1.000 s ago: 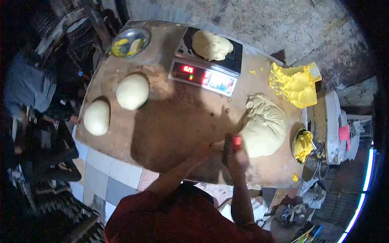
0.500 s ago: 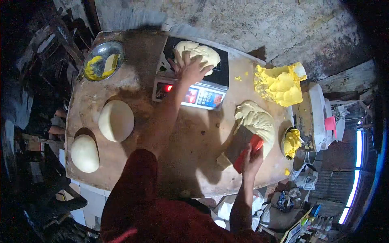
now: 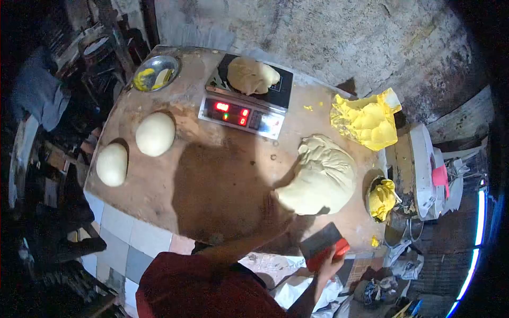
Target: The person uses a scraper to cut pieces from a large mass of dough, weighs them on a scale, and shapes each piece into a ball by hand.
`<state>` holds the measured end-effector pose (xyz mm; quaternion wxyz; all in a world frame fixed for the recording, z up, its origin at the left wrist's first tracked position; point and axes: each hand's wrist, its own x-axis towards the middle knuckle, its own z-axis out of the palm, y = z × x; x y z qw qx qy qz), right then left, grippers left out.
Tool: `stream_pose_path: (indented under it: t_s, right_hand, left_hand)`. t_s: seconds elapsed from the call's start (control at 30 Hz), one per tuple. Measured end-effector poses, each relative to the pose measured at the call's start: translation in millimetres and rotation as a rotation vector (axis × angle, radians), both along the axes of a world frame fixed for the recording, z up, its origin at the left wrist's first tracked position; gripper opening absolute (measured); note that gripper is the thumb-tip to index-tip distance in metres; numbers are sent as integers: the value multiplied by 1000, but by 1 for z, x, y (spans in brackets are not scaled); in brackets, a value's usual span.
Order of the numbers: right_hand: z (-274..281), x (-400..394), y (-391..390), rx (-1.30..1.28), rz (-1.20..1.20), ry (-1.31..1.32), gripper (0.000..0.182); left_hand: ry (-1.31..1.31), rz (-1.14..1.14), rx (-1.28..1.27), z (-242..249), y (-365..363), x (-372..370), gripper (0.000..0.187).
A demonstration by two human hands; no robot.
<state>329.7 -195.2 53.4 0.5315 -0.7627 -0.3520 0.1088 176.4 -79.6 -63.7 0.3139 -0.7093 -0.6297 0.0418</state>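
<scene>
My right hand [image 3: 330,262] grips a dough scraper [image 3: 321,244] with a red handle and a flat dark blade, held near the table's front edge. Just beyond it lies a large pale mass of dough [image 3: 326,180], creased on top. At that dough's near left edge is my left hand [image 3: 280,216], dim and blurred in shadow, its fingers not clear. A lump of dough [image 3: 252,75] rests on the black plate of a digital scale [image 3: 241,116] with lit red digits. Two smooth dough balls [image 3: 155,134] [image 3: 112,164] sit at the left.
A metal bowl [image 3: 157,73] with yellow residue stands at the far left of the wooden table [image 3: 228,185]. On the right are a yellow fatty block on a wrapper [image 3: 366,119] and a small bowl of the same yellow stuff [image 3: 383,199]. A rough wall [image 3: 307,37] rises behind.
My left hand has left the dough on the scale and come back to the large dough. My right hand has drawn the scraper off that dough toward me. The view has shifted.
</scene>
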Motion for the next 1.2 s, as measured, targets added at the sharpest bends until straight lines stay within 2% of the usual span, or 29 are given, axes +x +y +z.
stream_pose_path:
  t_s: [0.07,0.1,0.13,0.17,0.2,0.23,0.27,0.3,0.33,0.37,0.43,0.5,0.53,0.63,0.7,0.73,0.77,0.8,0.83,0.87,0.9,0.93,1.0,1.03,1.07,1.1,1.13,1.17,1.2]
  right_hand:
    - [21,3,-38,-84,-58,138,35]
    - [30,2,-51,-78,-58,140,35]
    - [38,1,-63,-22,-115,175,31]
    - [40,3,-74,31,-174,211,28]
    - [16,23,-91,73,-222,137,29]
    - [16,26,-96,62,-230,142,29]
    - [21,27,-94,-4,-194,206,27]
    - [24,28,-87,-57,-151,274,26]
    - [9,40,-78,18,-24,404,23]
    - [-5,50,-65,96,103,531,20]
    - [6,46,-29,154,66,658,12]
    - [-8,61,-19,170,70,716,14]
    - [-20,68,-12,182,69,768,17]
    - [-58,63,12,213,-10,922,18]
    - [-80,57,25,201,10,801,11]
    - [-54,34,36,296,3,790,12]
    - [-23,3,43,395,3,782,14]
    - [-7,-11,42,411,46,727,19]
    - [-5,-12,39,329,36,689,22]
    - [5,-17,39,301,56,542,21]
    - [20,-28,40,265,78,402,20]
    - [42,-42,39,248,70,399,20]
    - [81,-72,56,-173,229,-187,20]
    - [77,-82,67,-196,234,-184,20]
    - [70,-91,81,-310,399,-333,20]
    - [62,-102,97,-413,563,-482,20]
    - [41,-115,114,-440,637,-566,18]
    - [10,-128,130,-471,712,-648,18]
    - [-16,-147,151,-638,728,-713,21]
  left_hand:
    - [-1647,-250,253,-6,33,62,93]
    - [-1600,-26,-217,15,40,67,103]
    - [-1777,-46,-129,-6,58,102,109]
    - [-1754,22,-448,21,70,105,110]
    - [-1414,-88,-416,-85,111,169,107]
    - [-1534,-87,-507,52,106,110,103]
    - [-1437,-148,-718,62,132,101,96]
    - [-1724,-279,-864,25,171,109,86]
    - [-2366,-204,-1093,132,136,56,79]
    - [-2439,-573,-1014,59,191,59,64]
    - [-2312,-537,-1350,57,187,7,50]
    - [-1997,-452,-1004,-53,203,7,48]
    - [-1991,-446,-997,-50,192,0,48]
    - [-2043,-121,-838,-1,130,-15,50]
    - [-2077,65,-783,17,85,8,52]
    - [-1962,0,-683,6,88,21,56]
    - [-1845,-63,-571,-17,104,31,60]
    - [-1854,-5,-751,-49,119,37,59]
    - [-1874,46,-444,-124,135,57,39]
    - [-1881,37,-459,-76,119,32,39]
    - [-1658,-4,-613,-19,102,8,37]
    - [-1780,-47,-685,-33,95,-8,34]
    - [-1951,-105,-782,-48,75,-53,30]
    - [-1996,-120,-817,-33,58,-81,30]
    - [-2001,-103,-823,-10,44,-101,30]
    - [-1847,-139,-827,19,37,-121,28]
    - [-1691,-175,-831,35,36,-137,25]
    - [-1693,-169,-840,39,36,-146,25]
    - [-1695,-168,-844,42,35,-151,26]
